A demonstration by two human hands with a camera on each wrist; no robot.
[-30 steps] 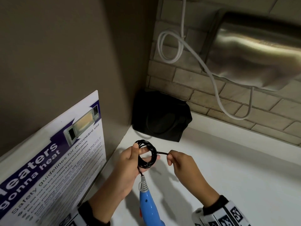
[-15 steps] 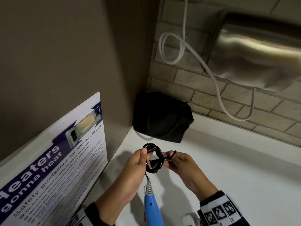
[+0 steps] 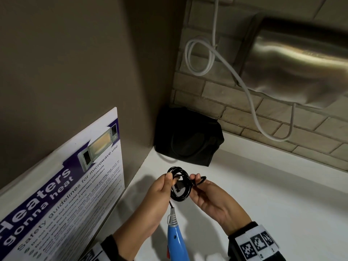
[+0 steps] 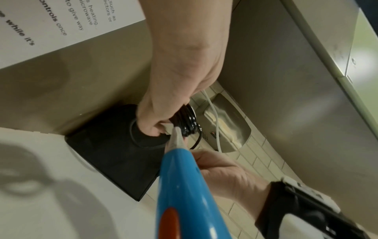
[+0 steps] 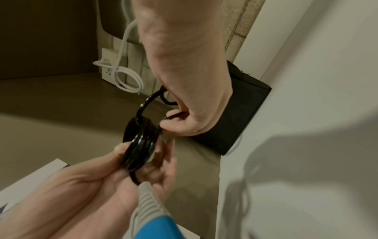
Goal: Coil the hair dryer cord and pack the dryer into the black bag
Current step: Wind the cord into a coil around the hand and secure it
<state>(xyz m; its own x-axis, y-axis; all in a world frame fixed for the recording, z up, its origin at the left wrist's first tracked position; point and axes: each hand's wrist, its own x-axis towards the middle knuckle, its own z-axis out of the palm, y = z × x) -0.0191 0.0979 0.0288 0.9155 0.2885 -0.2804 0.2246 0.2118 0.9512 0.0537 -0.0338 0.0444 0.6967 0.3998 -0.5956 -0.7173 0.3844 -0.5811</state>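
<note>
A blue hair dryer (image 3: 177,242) (image 4: 184,194) hangs handle-up below a black coil of cord (image 3: 179,183) (image 5: 141,142) (image 4: 187,120). My left hand (image 3: 160,191) (image 5: 114,161) pinches the coil's left side between thumb and fingers. My right hand (image 3: 203,193) (image 5: 184,116) pinches the free cord end at the coil's right side, where a small loop sticks out. The plug lies across the coil's middle. The black bag (image 3: 188,136) (image 4: 114,150) (image 5: 245,103) stands in the counter's back corner, apart from both hands.
A white counter (image 3: 263,194) runs under my hands. A microwave safety poster (image 3: 66,194) leans on the brown wall at the left. A steel hand dryer (image 3: 301,68) and a looped white cable (image 3: 199,55) hang on the brick wall behind.
My right hand has come in from holding the cord stretched to the right and now sits against the coil. The plug end now lies across the coil. The left hand held steady.
</note>
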